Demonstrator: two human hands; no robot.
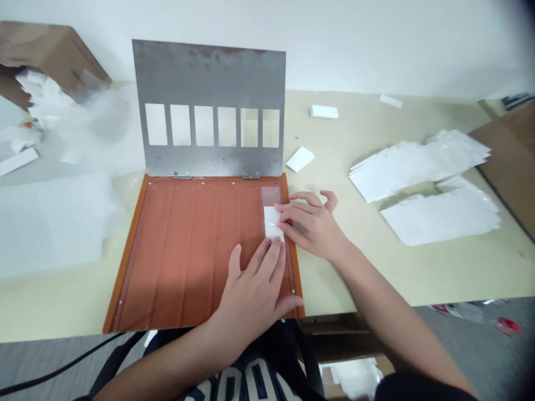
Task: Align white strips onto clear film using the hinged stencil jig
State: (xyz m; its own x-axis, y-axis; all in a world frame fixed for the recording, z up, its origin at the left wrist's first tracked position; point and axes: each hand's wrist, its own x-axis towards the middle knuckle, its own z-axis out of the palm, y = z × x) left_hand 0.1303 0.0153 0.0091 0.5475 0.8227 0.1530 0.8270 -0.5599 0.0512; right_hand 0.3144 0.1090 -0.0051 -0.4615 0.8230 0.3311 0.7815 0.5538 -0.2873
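Observation:
A small white rectangular card [271,216] lies near the right edge of an orange grooved board [179,250]. Just above the card is a pale, see-through strip [271,195] on the board. My left hand [254,281] lies flat with fingers stretched, their tips on the card's lower end. From the right, my right hand [315,225] has its thumb and fingertips at the card's right edge, seemingly pinching it. Hinged to the board's far side, a grey metal plate [213,72] with a row of rectangular cutouts stands raised.
Two fanned stacks, one of white sheets [401,170] and another of white pieces [443,214], lie at right. Loose white pieces [324,112] sit behind them. A cardboard box [54,50] and translucent sheeting [50,223] occupy the left. Another box [510,150] borders the right.

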